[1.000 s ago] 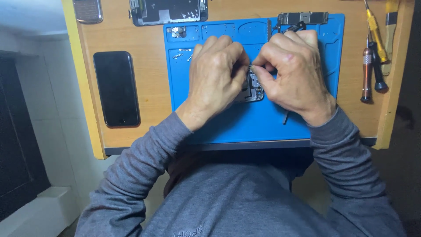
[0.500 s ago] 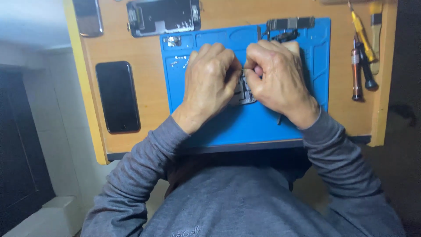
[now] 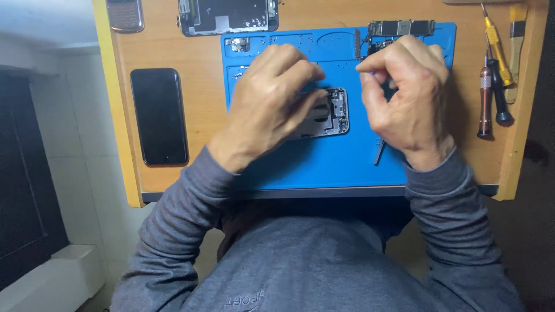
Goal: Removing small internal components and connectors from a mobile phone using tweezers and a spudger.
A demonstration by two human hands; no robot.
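Blue rubber covers the middle of the wooden desk [image 3: 191, 69]: a work mat [image 3: 324, 162] with small moulded trays along its upper edge. At the centre of the frame a small opened phone part [image 3: 330, 112], a grey metal frame with dark components inside, lies flat on the mat. The left hand [image 3: 272, 101] rests over its left side with the fingers curled down onto it, pinning it in place. The right hand [image 3: 407, 92] hovers just to the right of the part, apart from it, thumb and forefinger pinched together on something tiny near the tips; what it is cannot be told. A thin metal tool [image 3: 378, 153] shows under the right palm, lying on the mat.

Along the upper edge, a circuit board [image 3: 402, 28] sits at the mat's top right and an opened phone shell [image 3: 228, 14] lies above the mat's left corner. A black phone [image 3: 159, 115] lies face up at the left of the desk. Screwdrivers [image 3: 494, 75] lie at the far right.
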